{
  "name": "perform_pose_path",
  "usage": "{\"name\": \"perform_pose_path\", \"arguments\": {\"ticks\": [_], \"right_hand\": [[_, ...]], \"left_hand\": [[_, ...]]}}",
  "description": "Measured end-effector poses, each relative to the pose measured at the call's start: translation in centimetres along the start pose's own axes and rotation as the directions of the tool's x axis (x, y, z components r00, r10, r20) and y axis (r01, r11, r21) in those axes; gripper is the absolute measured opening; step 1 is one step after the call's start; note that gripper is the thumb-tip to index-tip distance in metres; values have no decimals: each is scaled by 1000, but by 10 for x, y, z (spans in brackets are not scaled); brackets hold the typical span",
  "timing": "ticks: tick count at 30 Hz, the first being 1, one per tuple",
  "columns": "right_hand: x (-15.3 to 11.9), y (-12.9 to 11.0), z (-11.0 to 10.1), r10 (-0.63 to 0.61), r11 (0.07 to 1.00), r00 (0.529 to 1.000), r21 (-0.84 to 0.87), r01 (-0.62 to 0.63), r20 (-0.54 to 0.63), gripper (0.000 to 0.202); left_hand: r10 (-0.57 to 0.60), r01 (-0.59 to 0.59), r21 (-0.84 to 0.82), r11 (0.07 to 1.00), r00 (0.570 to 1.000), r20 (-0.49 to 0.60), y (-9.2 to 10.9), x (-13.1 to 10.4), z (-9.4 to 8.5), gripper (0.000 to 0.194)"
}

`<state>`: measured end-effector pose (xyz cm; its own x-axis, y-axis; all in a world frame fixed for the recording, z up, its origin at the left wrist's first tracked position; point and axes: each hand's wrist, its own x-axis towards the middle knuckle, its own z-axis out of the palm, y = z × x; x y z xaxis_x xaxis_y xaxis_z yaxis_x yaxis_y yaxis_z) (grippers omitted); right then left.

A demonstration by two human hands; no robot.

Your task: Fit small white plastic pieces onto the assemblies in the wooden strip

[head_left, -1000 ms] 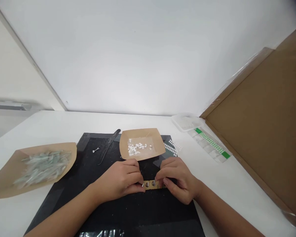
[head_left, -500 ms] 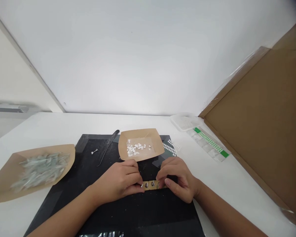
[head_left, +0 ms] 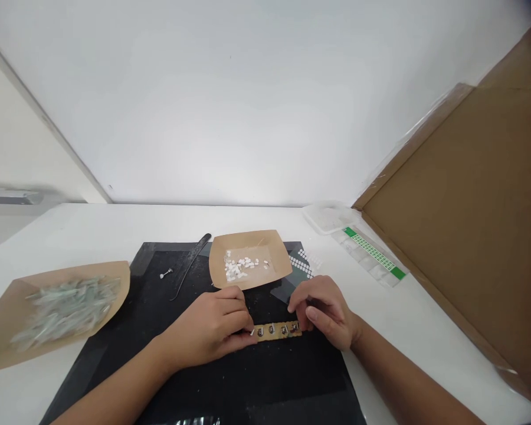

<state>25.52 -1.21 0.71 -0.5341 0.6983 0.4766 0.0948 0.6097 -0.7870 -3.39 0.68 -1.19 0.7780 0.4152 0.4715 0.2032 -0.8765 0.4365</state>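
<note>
A narrow yellowish strip (head_left: 278, 332) with several small dark and shiny metallic pieces along it lies on the black mat (head_left: 248, 383). My left hand (head_left: 223, 321) pinches the strip's left end between thumb and fingers. At the right end, my right hand (head_left: 321, 307) has its fingers curled and apart, with the fingertips beside the strip. Nothing shows between its thumb and index finger. Just beyond the hands stands a brown paper tray (head_left: 281, 260) with small white pieces (head_left: 235, 270) in it.
On the left, another paper tray (head_left: 4, 301) holds clear and greenish packets. A black curved file (head_left: 194, 260) and a small metal piece (head_left: 166, 273) lie on the mat. White dot stickers (head_left: 301, 265), a green-banded clear bag (head_left: 374, 251), a clear lid (head_left: 330, 216) and cardboard (head_left: 464, 224) are to the right.
My right hand has moved slightly right and off the strip, uncovering more of its right end. My left hand keeps its hold. The whole view has shifted slightly.
</note>
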Motion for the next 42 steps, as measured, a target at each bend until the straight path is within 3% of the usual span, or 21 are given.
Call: {"name": "perform_pose_path", "arguments": {"ticks": [12,27,33,38,42], "right_hand": [[-1,7,6,121,993,987,-25,-119,102,31],[-1,11,11,90,996,995,4,-90,36,30],[-5,14,4,112,993,982,-24,-117,-153,38],[-1,16,-22,141,953,900,-189,-236,-412,43],[3,24,-46,204,860,853,-327,-391,-481,38]], "left_hand": [[3,-3,17,1000,1000,10,2,1,-2,16],[22,-24,33,999,997,77,1,0,-6,17],[-17,12,39,999,992,126,2,0,-6,15],[-44,42,16,999,981,191,4,1,-8,20],[-16,10,34,999,986,164,5,1,-8,22]]}}
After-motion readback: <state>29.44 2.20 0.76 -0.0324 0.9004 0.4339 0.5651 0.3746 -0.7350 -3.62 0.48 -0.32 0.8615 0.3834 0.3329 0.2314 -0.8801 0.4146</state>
